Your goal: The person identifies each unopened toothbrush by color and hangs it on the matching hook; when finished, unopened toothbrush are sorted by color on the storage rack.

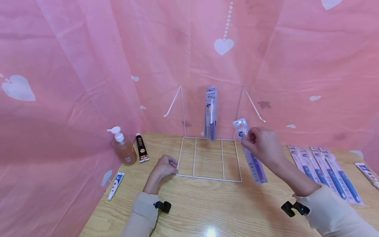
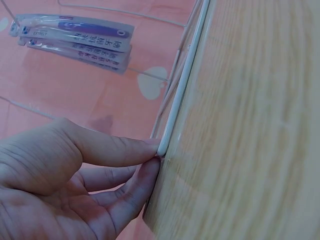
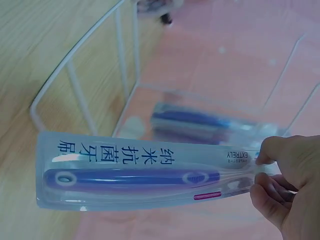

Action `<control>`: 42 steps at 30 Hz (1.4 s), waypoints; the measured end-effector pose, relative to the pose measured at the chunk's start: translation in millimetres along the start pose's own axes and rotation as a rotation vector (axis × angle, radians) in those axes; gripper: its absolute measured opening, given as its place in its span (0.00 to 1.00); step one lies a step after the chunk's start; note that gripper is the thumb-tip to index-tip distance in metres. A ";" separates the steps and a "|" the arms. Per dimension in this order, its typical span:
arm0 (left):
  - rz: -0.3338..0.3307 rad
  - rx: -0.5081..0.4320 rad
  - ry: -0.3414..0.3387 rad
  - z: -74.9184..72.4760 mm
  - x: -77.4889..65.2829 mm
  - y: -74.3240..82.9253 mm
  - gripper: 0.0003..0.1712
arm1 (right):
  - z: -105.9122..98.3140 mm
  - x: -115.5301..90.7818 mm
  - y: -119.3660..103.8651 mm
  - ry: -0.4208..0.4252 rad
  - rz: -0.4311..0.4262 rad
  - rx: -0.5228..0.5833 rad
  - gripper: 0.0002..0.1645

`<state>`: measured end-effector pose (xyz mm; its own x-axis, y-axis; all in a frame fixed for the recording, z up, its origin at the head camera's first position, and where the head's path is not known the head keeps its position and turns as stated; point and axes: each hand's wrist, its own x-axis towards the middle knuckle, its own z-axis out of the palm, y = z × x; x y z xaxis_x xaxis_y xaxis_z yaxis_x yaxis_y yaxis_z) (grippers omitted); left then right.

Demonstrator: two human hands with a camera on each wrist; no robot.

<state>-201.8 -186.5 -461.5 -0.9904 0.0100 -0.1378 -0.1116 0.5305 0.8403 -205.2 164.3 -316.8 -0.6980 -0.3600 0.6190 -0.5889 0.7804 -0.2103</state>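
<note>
At the white wire rack's (image 1: 208, 178) near left corner, the frame was pinched by the left grip (image 1: 165, 167), judged useful for steadiness. On its middle hook (image 1: 211, 112), toothbrush packs (image 1: 208, 125) were hung. By its right side, a packaged purple toothbrush (image 1: 253, 163) was pinched near the top by the right grip (image 1: 264, 145); a level, unhurried hold seemed best. Left of the rack, amber liquid was contained in a pump bottle (image 1: 125, 153); to its right, blue toothbrushes were sealed in blister packs (image 1: 334, 181).

From above, the head view faces down the worktop (image 1: 189, 207); nearer wrist views share the wire rack (image 2: 183, 82).
</note>
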 end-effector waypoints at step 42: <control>0.020 -0.006 -0.005 -1.8 -1.2 1.1 0.16 | 12.1 44.0 -73.1 0.095 -0.107 0.206 0.08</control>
<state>-200.8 -187.4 -459.5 -0.9920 0.0249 -0.1234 -0.0920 0.5253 0.8459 -197.8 85.3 -283.3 -0.5917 -0.3776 0.7122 -0.7346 0.6165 -0.2834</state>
